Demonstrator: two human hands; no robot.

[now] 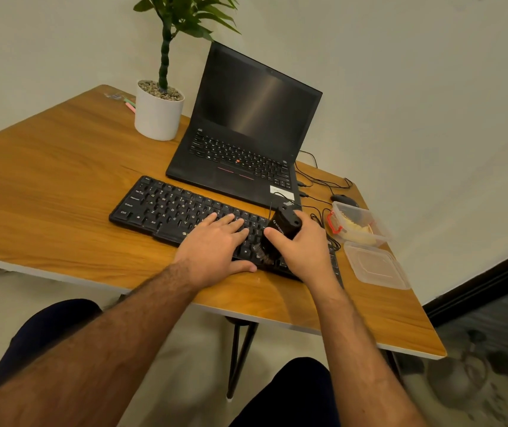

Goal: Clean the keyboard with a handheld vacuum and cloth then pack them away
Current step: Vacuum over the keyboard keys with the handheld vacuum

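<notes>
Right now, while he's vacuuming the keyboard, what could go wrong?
The black cables trail right beside the handheld vacuum in his right hand; the nozzle might snag one. The open plastic container sits near that elbow's path and could get knocked. His left hand presses keys while steadying the keyboard.

Illumination: warm, moderate, indoor; yellowish cast over wall and table [61, 180]. Source apparently overhead. Diffuse streak of glare on laptop screen [258, 103]. Soft shadows: under left hand [215, 251], under right hand [302, 245], beside plant pot [157, 115]. Floor zone below table dimmer. Wide-angle distortion pronounced: table edges bowed, forearms enlarged toward lower frame border. Centre acceptably sharp; keyboard [166, 208] legends partly legible. Lower right corner blurred, smeared, detail unresolvable. Brush end of handheld vacuum [280, 232] slightly soft.
</notes>
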